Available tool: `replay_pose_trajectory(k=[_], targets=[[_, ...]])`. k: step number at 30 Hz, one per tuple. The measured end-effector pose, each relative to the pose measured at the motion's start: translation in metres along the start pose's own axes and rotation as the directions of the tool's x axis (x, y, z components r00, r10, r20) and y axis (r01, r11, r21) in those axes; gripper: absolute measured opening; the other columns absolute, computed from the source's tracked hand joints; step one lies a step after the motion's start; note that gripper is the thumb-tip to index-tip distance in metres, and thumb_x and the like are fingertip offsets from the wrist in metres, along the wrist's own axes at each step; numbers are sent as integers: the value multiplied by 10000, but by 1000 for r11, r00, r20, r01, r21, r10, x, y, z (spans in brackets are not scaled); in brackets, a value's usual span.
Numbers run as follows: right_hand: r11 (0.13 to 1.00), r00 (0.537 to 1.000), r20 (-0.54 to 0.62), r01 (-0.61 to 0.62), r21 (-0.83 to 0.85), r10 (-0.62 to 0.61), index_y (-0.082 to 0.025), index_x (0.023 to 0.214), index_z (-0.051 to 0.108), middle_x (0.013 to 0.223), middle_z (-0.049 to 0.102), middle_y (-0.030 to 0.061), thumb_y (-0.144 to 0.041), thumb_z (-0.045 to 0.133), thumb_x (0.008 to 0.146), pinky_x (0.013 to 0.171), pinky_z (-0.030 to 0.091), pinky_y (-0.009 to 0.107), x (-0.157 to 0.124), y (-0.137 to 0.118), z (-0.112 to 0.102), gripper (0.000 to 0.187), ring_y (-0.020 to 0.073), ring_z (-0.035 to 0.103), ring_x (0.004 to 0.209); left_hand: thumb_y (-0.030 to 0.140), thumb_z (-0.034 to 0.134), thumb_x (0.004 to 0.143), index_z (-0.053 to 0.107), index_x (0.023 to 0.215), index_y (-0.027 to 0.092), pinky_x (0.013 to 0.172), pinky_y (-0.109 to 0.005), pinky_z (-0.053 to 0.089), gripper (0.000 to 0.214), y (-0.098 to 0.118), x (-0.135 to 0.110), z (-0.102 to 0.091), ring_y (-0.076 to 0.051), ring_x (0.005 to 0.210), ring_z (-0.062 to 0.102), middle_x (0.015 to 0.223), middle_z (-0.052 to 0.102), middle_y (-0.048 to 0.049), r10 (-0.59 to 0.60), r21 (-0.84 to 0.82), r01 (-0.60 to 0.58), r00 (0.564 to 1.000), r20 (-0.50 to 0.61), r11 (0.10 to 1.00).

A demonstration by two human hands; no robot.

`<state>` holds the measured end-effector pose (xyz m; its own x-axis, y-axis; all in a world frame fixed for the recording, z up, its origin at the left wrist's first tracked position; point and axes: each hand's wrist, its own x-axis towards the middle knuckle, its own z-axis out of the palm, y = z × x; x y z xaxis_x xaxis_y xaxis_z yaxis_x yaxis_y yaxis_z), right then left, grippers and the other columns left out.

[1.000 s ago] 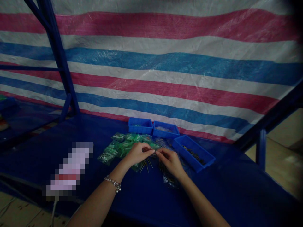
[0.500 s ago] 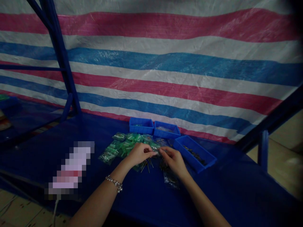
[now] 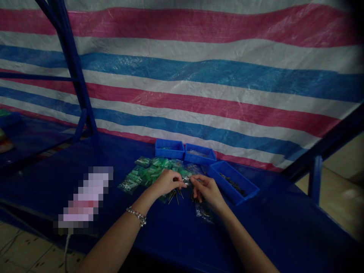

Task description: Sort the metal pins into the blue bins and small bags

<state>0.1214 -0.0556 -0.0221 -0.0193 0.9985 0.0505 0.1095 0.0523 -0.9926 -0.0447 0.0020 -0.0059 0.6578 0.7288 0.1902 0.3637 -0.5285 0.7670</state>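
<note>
Metal pins point(image 3: 175, 196) lie loose just beneath the left hand point(image 3: 167, 182), whose fingers pinch toward the curled right hand point(image 3: 207, 190); whether either grips anything cannot be told.

Blue tbl point(image 3: 270, 216); 3 blue bins point(image 3: 200, 154); (plastic) green pkts point(image 3: 148, 176)

Backdrop's a big woven plastic tarp point(image 3: 182, 76) in pink, white and blue stripes, with a blue steel rack post point(image 3: 72, 68) in front. Navy cover on the bench point(image 3: 48, 170), a pixelated pale object point(image 3: 85, 199) on it, tiled floor point(image 3: 25, 250) below.
</note>
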Motion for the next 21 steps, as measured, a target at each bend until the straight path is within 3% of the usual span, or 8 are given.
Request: replay_pose_trajectory(k=[10,21], targets=[[998,1000,3,27,-63,-26,-131,855,510,411,526,-44,-509,514,701,271,252,167,-1,0,2,409,67,373,251,287,575,728,628,655,120,496,-178,298,190,-1,0,2,-87,531,479,574,576,2,44,11,-45,999,18,999],[985,998,10,61,-160,-61,-138,854,518,417,509,-51,-480,490,728,294,274,166,1,7,3,365,68,382,276,291,594,716,599,624,106,476,-172,284,207,1,0,1,-78,504,450,553,558,3,13,13,-13,999,33,1000]])
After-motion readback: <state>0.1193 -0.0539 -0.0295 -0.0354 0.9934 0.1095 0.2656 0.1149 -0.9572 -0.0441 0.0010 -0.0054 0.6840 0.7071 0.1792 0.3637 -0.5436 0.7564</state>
